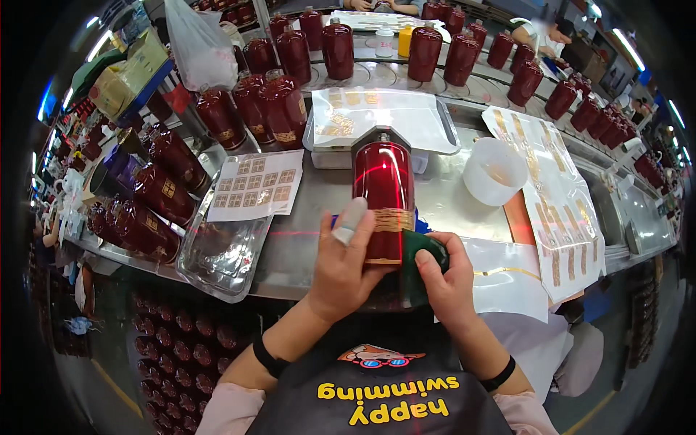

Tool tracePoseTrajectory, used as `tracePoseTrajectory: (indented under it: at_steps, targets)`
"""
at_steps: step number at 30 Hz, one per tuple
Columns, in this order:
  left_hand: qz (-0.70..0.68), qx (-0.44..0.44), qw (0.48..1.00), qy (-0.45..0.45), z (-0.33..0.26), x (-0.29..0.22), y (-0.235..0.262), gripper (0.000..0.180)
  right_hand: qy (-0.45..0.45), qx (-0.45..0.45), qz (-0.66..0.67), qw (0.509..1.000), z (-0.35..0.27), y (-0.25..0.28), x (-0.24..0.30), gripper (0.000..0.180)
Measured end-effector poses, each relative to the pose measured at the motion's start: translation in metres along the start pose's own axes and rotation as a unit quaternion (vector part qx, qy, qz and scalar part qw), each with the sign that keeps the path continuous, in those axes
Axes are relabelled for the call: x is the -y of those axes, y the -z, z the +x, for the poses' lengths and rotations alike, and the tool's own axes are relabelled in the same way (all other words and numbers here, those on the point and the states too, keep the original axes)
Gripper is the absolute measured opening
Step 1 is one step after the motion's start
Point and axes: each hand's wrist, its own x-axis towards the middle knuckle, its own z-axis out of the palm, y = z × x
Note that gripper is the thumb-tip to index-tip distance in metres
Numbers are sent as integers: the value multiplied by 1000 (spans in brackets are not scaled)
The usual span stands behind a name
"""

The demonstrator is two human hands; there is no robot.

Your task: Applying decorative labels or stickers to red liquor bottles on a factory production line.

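A dark red glossy bottle (383,174) lies in front of me, its neck pointing away and set in a grey holder. Around its lower part runs a gold patterned band (393,220). My left hand (341,272) grips the bottle's left side, thumb beneath and fingers along the edge; a white cover sits on one finger. In my right hand (451,279) is a dark green flat flexible pad (415,272), pinched between thumb and fingers and pressed to the bottle's right side near the band. Red laser lines cross the bottle.
Left of the bottle, a sheet of gold stickers (255,185) overlaps a clear tray (223,250). A white tub (495,172) and long gold sticker sheets (551,210) are at right. Several red bottles (337,51) line the conveyor behind; others lean at left (161,192).
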Motion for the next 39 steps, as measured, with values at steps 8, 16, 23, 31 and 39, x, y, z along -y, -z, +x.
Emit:
tracePoseTrajectory:
  at_steps: [8, 16, 23, 31, 39]
  targets:
    - [38, 23, 999, -24, 19, -13, 6, 92, -33, -4, 16, 999, -1, 3, -4, 25]
    - [54, 23, 998, -10, 21, -14, 14, 94, -39, -8, 36, 999, -1, 3, -10, 27]
    - [-26, -3, 999, 47, -9, 10, 4, 91, -31, 12, 19, 999, -3, 3, -1, 26]
    - [1, -19, 1000, 0, 3, 3, 2, 96, -23, 6, 12, 1000, -4, 4, -4, 24]
    - [41, 1, 999, -14, 14, -1, 8, 92, -43, 4, 45, 998, -2, 6, -9, 24]
